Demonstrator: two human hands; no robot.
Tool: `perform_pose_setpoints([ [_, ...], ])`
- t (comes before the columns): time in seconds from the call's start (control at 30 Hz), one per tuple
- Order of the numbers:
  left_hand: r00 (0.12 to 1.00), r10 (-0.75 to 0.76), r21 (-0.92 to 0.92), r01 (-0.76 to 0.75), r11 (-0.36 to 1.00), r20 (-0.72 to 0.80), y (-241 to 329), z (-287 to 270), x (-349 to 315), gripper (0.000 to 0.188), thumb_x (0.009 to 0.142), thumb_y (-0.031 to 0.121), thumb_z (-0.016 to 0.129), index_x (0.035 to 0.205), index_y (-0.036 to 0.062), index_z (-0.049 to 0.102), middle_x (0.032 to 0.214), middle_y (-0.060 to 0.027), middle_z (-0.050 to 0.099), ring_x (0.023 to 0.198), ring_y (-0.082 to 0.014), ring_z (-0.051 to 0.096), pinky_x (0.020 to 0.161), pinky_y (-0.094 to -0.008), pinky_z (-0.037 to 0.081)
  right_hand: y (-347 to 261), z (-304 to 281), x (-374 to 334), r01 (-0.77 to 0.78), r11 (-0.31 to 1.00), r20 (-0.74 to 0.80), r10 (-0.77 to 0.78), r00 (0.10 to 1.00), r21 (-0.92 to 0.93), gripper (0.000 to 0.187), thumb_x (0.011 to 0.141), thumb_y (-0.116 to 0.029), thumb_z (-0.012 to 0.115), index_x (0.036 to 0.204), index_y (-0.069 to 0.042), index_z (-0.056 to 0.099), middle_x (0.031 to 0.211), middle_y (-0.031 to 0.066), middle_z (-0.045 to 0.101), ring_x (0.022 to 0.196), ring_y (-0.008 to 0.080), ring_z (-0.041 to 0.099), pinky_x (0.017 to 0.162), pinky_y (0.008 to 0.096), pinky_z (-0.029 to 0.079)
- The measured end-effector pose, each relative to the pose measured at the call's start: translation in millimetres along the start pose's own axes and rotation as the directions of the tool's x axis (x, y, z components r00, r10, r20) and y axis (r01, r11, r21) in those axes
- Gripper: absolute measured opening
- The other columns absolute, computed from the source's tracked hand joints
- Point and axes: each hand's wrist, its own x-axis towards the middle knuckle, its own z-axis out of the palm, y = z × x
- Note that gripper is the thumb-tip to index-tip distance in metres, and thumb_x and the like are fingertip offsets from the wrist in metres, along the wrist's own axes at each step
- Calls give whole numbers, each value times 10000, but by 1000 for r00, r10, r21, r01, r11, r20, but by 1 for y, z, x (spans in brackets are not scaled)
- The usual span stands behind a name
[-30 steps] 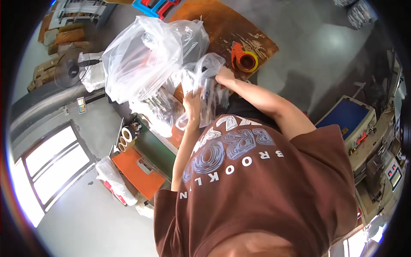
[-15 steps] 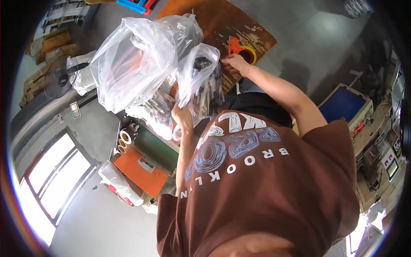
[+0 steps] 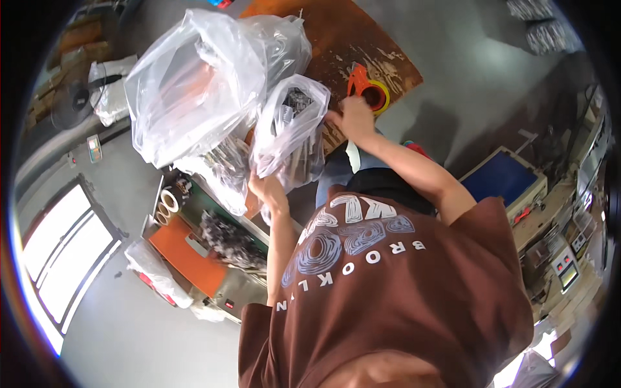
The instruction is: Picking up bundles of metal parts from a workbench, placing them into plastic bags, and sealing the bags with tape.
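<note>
A clear plastic bag (image 3: 268, 145) with its mouth open stands before me at the table's near edge, dark and silvery pieces inside it. My left hand (image 3: 268, 193) is closed on the bag's plastic at its lower left side. My right hand (image 3: 358, 123) is at the bag's right edge, its fingers toward the plastic; they are blurred, so I cannot tell whether they grip it. Just beyond that hand lies an orange tape dispenser (image 3: 358, 79) with a yellow-rimmed roll. A larger clear bag (image 3: 194, 90), wide open, stands to the left.
The worn brown tabletop (image 3: 336, 32) extends behind the bags. At lower left are an orange panel (image 3: 187, 255), a dark shiny heap (image 3: 229, 239) and tape rolls (image 3: 167, 202). A fan (image 3: 71, 103) stands far left. On the right sits a blue-topped machine (image 3: 501, 178).
My right hand has moved nearer to me, away from its place beside the tape dispenser. My left hand stays on the bag. The view has shifted, and the dark heap at lower left now shows.
</note>
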Motion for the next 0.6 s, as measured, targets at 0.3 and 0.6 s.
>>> perform_pose_setpoints([
  [0.3, 986, 79, 134, -59, 989, -146, -13, -1, 2, 295, 772, -62, 407, 997, -62, 597, 858, -102, 642, 715, -142, 609, 647, -248, 498, 75, 21, 7, 146, 884, 60, -133, 989, -443, 416, 756, -427, 596, 862, -25, 570, 810, 130, 601, 817, 300, 558, 780, 406, 393],
  [0.6, 933, -354, -519, 338, 785, 71, -57, 41, -4, 209, 852, 48, 395, 883, -33, 585, 692, -119, 628, 557, -164, 586, 468, -275, 447, -28, -228, 18, -135, 778, 246, -27, 969, 613, 393, 829, -382, 593, 973, -18, 570, 704, 41, 592, 576, 118, 567, 534, 248, 459],
])
